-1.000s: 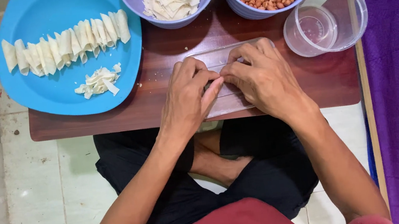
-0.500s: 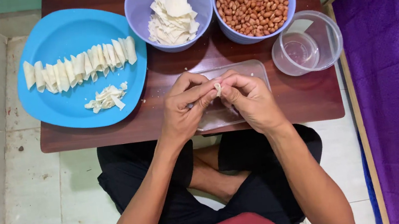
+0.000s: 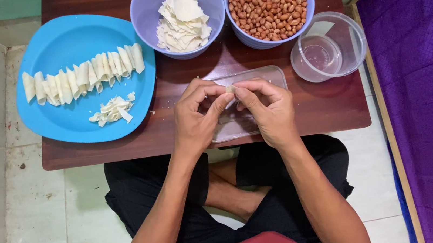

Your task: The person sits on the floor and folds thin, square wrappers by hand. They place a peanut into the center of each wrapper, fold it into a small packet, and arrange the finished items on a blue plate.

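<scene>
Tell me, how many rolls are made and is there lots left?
About a dozen finished rolls lie in a row on the blue plate. Both hands, left and right, pinch one small piece over a clear tray. The wrapper bowl and peanut bowl remain well filled, so plenty seems left.

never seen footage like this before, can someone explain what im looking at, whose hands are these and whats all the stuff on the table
There is no machine here. The camera sits on a person's head and looks down at their own two hands, above a low wooden table. The left hand and right hand meet over a clear plastic lid, and their fingers pinch a small pale rolled piece. A blue plate carries a row of finished rolls. Behind are a bowl of pale wrapper sheets, a bowl of peanuts and a clear tub.
</scene>
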